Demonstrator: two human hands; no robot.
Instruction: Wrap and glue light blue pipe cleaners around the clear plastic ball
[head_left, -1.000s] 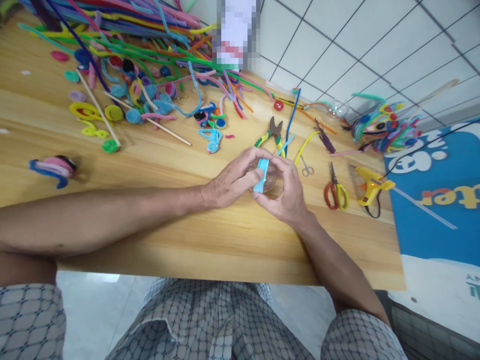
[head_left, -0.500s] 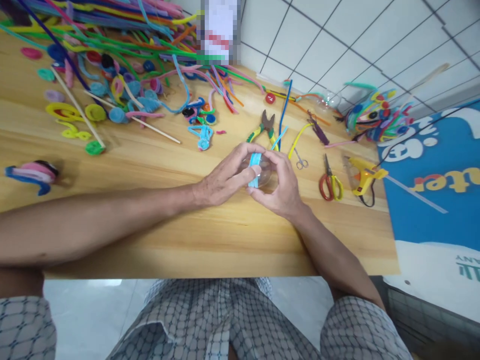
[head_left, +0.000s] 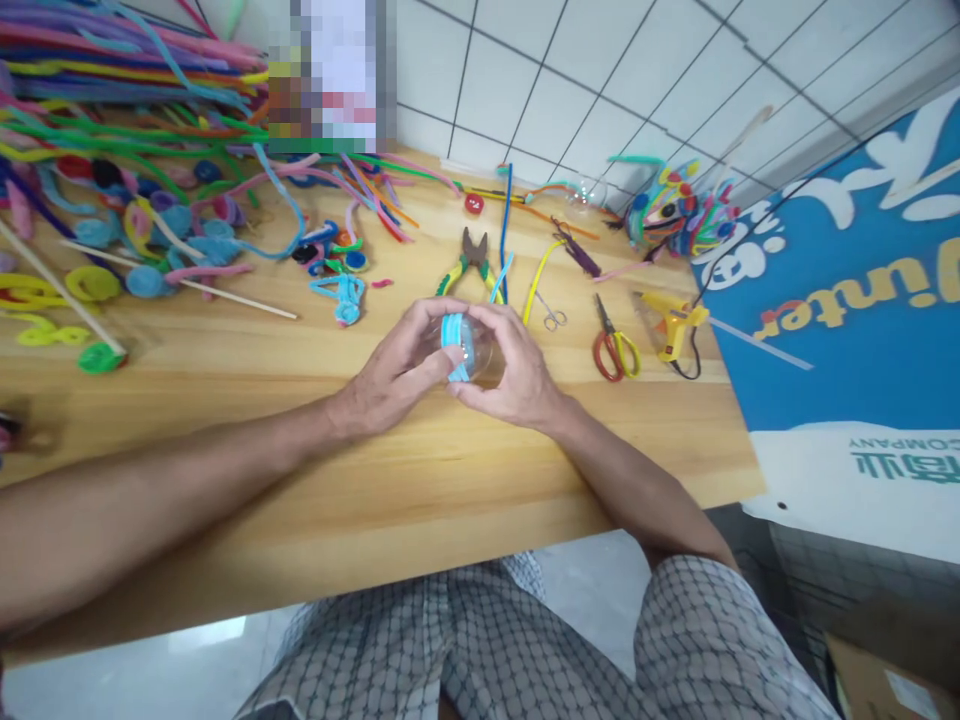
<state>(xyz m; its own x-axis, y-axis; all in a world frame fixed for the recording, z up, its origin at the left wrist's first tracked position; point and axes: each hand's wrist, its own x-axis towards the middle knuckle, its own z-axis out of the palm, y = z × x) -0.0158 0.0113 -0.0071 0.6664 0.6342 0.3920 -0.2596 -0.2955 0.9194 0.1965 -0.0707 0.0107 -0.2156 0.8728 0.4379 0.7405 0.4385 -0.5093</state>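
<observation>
Between both hands is a clear plastic ball (head_left: 482, 352) with a light-blue pipe-cleaner band (head_left: 452, 331) around it. My left hand (head_left: 405, 365) curls over its left side, the thumb pressed on the band. From the right, my right hand (head_left: 517, 370) cups the ball, fingertips at the top and thumb below. Just beyond the fingers lie pliers (head_left: 474, 255) with green and yellow handles, partly covered by the hands. A short light-blue pipe cleaner (head_left: 502, 278) and a yellow one (head_left: 541, 277) lie close by, with small scissors (head_left: 553, 318) beside them.
Red-and-yellow scissors (head_left: 616, 345) and a yellow glue gun (head_left: 677, 325) lie to the right. Bundled pipe cleaners (head_left: 135, 70) and coiled pieces crowd the left. Wooden sticks (head_left: 240, 298) lie there too. A decorated colourful ball (head_left: 660, 215) stands by the tiled wall.
The camera view has swung to the right, so the table things appear farther left. Both hands keep hold of the ball with almost the same grip.
</observation>
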